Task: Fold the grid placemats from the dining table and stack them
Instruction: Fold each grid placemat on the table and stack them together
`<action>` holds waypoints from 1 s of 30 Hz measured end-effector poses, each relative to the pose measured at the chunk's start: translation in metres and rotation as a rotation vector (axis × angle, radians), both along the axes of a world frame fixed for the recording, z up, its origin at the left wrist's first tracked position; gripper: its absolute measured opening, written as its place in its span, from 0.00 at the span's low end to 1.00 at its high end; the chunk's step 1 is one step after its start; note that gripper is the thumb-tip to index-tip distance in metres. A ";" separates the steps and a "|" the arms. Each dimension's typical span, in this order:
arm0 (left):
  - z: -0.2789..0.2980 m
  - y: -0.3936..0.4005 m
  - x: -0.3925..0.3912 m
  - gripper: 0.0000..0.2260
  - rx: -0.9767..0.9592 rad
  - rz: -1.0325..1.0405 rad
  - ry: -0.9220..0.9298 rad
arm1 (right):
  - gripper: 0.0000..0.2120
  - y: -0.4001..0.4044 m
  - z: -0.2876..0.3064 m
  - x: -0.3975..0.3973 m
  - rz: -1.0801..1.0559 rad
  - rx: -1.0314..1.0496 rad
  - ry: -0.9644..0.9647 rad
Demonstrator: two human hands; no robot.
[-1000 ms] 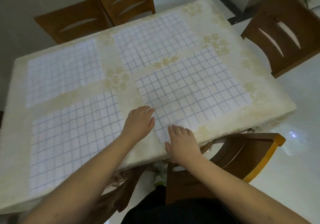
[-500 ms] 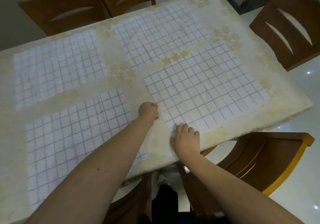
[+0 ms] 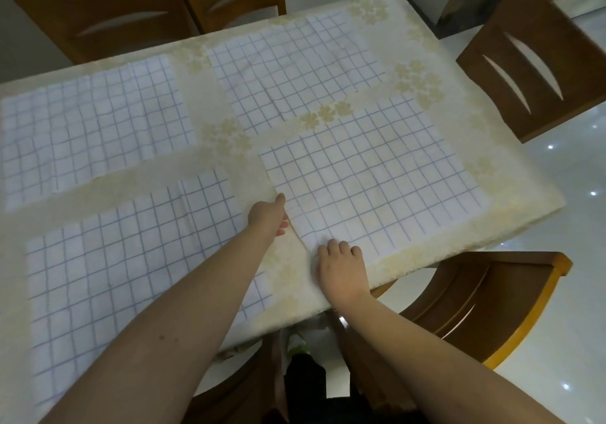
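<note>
**Both hands take the near-right placemat's edge**

A second ago both palms lay flat; now the left hand (image 3: 267, 215) pinches the near-right placemat (image 3: 370, 177) at its left edge, the right hand (image 3: 341, 267) curls on its near corner; folding looks imminent; three other placemats (image 3: 95, 118) lie flat.

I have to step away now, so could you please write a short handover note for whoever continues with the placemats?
Left hand: pinching the left edge of the near-right placemat.
Right hand: fingers curled on that placemat's near corner.
Placemats: the other three, near-left placemat, far-left placemat and far-right placemat, lie flat on the tablecloth.
Done: nothing folded or stacked.
Left: fold all four, then stack them.
</note>
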State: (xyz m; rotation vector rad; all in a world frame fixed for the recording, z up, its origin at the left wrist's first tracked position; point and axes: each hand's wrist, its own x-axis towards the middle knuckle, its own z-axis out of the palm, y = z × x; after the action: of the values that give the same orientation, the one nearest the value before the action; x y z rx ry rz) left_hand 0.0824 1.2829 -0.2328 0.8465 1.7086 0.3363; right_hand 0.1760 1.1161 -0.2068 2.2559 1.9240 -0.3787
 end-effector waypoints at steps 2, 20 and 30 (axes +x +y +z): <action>0.002 0.002 -0.009 0.20 0.005 -0.026 0.014 | 0.13 -0.002 0.005 -0.007 0.008 0.028 0.030; 0.083 0.007 -0.030 0.14 0.434 -0.415 0.127 | 0.12 -0.009 0.059 -0.033 -0.124 0.187 0.343; 0.121 0.012 0.020 0.18 0.568 -0.584 0.139 | 0.09 -0.020 0.099 -0.007 -0.269 0.178 0.645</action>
State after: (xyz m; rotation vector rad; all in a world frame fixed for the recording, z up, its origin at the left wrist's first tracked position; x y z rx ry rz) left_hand 0.1023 1.2954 -0.1115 1.7672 1.4147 0.3682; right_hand 0.1691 1.0959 -0.1077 2.7613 1.9620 -1.1329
